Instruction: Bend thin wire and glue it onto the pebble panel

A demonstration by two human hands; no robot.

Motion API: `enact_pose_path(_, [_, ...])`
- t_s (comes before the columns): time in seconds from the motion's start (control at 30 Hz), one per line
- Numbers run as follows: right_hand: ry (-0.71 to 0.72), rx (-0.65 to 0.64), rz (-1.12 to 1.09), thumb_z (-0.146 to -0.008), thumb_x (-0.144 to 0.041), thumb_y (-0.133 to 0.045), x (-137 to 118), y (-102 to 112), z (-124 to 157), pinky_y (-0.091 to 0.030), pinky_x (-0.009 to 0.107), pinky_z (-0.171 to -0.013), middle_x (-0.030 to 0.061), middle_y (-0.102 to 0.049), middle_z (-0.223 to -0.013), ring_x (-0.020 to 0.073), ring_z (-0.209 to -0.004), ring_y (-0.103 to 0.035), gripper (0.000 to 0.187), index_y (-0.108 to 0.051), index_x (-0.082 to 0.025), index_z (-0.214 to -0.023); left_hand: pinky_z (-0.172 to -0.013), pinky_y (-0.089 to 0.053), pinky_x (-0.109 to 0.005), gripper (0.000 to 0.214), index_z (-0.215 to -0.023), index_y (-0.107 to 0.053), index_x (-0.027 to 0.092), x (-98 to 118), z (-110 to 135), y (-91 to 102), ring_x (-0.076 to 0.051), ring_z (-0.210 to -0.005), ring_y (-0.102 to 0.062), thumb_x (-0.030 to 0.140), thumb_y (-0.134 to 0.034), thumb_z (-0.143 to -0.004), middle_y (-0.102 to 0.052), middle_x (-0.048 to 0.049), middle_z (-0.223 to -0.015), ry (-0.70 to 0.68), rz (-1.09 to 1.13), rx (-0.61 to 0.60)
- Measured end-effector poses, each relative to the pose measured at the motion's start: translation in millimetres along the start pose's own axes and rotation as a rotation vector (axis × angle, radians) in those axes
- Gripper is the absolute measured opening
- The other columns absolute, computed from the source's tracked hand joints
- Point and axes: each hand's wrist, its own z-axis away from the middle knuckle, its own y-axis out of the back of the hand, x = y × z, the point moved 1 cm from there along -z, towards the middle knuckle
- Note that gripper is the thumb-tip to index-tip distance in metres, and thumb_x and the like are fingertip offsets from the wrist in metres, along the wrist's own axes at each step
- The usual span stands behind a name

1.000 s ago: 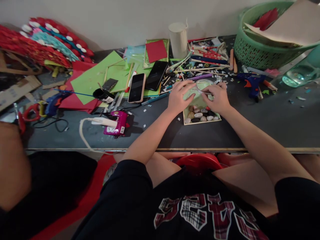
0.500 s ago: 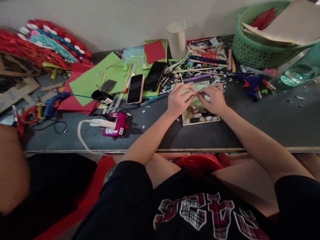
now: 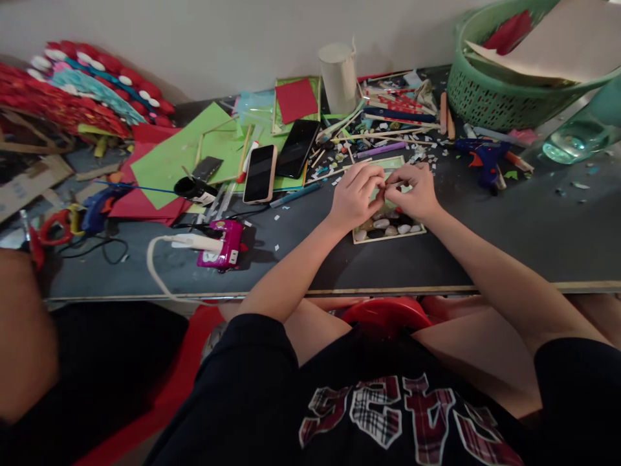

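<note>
My left hand (image 3: 358,195) and my right hand (image 3: 414,192) meet fingertip to fingertip above a small framed panel (image 3: 388,237) with a pale rim. Both are closed in a pinch. Whatever sits between the fingertips is too small to make out. Smooth pebbles (image 3: 381,224) in white, brown and black fill the near part of the panel. A bit of red shows by the pebbles, just under my right fingers. My hands cover much of the panel's middle; its greenish far end shows behind them.
Beyond the panel lie paper scraps, sticks and a purple pen (image 3: 381,150). Two phones (image 3: 261,173) rest on green paper (image 3: 184,155). A blue glue gun (image 3: 482,155), a glass (image 3: 577,139) and a green basket (image 3: 499,97) stand right. A magenta power adapter (image 3: 222,244) sits left. Another person's arm (image 3: 24,330) is far left.
Both hands have drawn slightly nearer over the panel, with the fingers more curled together at the tips. The red bit by the pebbles now shows. The view has shifted a little.
</note>
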Motion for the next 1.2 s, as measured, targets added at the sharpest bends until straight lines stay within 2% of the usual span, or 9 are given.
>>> enact_pose_path(0.13, [-0.087, -0.021, -0.255, -0.066, -0.035, -0.053, 0, 0, -4, -0.035, 0.032, -0.059, -0.001, -0.057, -0.055, 0.0131, -0.056, -0.045, 0.016, -0.059, -0.023, -0.056, -0.108, -0.052, -0.046, 0.02, -0.105, -0.064, 0.024, -1, 1, -1.2, -0.026, -0.12, -0.067, 0.033, -0.045, -0.105, -0.073, -0.01, -0.119, -0.015, -0.038, -0.014])
enact_pose_path(0.33, [-0.021, -0.016, -0.246, -0.075, -0.04, -0.059, 7, -3, -5, -0.049, 0.035, -0.071, 0.0019, -0.068, -0.066, 0.018, -0.066, -0.058, 0.021, -0.065, -0.024, -0.063, -0.107, -0.052, -0.049, 0.03, -0.102, -0.063, 0.026, -4, 4, -0.7, -0.026, -0.116, -0.067, 0.045, -0.041, -0.108, -0.072, -0.0106, -0.115, 0.044, 0.018, 0.022])
enact_pose_path(0.53, [-0.073, 0.043, -0.224, -0.087, -0.042, -0.056, 33, -7, -8, -0.051, 0.035, -0.069, 0.0042, -0.071, -0.077, 0.0188, -0.07, -0.062, 0.026, -0.07, -0.022, -0.079, -0.108, -0.051, -0.049, 0.035, -0.1, -0.059, 0.026, 2, 2, 1.8, -0.026, -0.115, -0.065, 0.053, -0.038, -0.108, -0.07, -0.0125, -0.115, 0.116, 0.126, 0.151])
enact_pose_path(0.63, [0.007, 0.028, -0.053, -0.092, -0.044, -0.059, 40, -3, -8, -0.053, 0.044, -0.086, 0.0061, -0.076, -0.087, 0.0244, -0.088, -0.069, 0.028, -0.076, -0.023, -0.086, -0.097, -0.055, -0.044, 0.031, -0.103, -0.059, 0.028, -5, 3, -3.3, -0.026, -0.115, -0.065, 0.053, -0.041, -0.107, -0.069, -0.0134, -0.117, 0.22, 0.162, 0.166])
enact_pose_path(0.73, [0.121, -0.038, 0.215, -0.097, -0.045, -0.062, 34, -1, -6, -0.044, 0.055, -0.104, 0.0065, -0.079, -0.109, 0.0315, -0.113, -0.066, 0.025, -0.081, -0.028, -0.097, -0.083, -0.058, -0.036, 0.023, -0.112, -0.06, 0.03, -23, 9, -13.5, -0.023, -0.114, -0.065, 0.048, -0.049, -0.104, -0.065, -0.0114, -0.127, 0.372, 0.286, 0.149])
enact_pose_path(0.8, [0.145, -0.051, 0.301, -0.098, -0.046, -0.063, 28, 0, -4, -0.041, 0.058, -0.107, 0.0068, -0.076, -0.121, 0.0337, -0.122, -0.062, 0.026, -0.08, -0.03, -0.108, -0.081, -0.059, -0.033, 0.016, -0.111, -0.062, 0.029, -33, 12, -19.3, -0.022, -0.117, -0.066, 0.039, -0.053, -0.101, -0.064, -0.0099, -0.133, 0.442, 0.381, 0.109])
enact_pose_path(0.9, [0.147, -0.038, 0.304, -0.1, -0.049, -0.06, 21, 1, -3, -0.042, 0.056, -0.107, 0.0072, -0.073, -0.126, 0.0324, -0.123, -0.06, 0.03, -0.078, -0.032, -0.118, -0.085, -0.059, -0.035, 0.016, -0.108, -0.066, 0.027, -38, 14, -21.8, -0.025, -0.122, -0.064, 0.027, -0.058, -0.094, -0.066, -0.0091, -0.132, 0.448, 0.439, 0.037])
enact_pose_path(1.07, [0.15, 0.003, 0.248, -0.099, -0.054, -0.061, 16, 4, -3, -0.041, 0.056, -0.109, 0.0072, -0.074, -0.12, 0.033, -0.121, -0.06, 0.03, -0.08, -0.031, -0.103, -0.091, -0.058, -0.039, 0.023, -0.109, -0.07, 0.026, -31, 10, -15.9, -0.028, -0.13, -0.059, 0.019, -0.061, -0.088, -0.067, -0.0089, -0.135, 0.407, 0.434, -0.082])
enact_pose_path(1.2, [0.128, 0.036, 0.231, -0.099, -0.057, -0.062, 15, 6, -3, -0.038, 0.059, -0.111, 0.0065, -0.074, -0.114, 0.0335, -0.118, -0.062, 0.034, -0.078, -0.029, -0.091, -0.095, -0.058, -0.04, 0.028, -0.11, -0.073, 0.026, -30, 8, -12.4, -0.028, -0.133, -0.058, 0.017, -0.062, -0.086, -0.068, -0.0083, -0.136, 0.416, 0.475, -0.096])
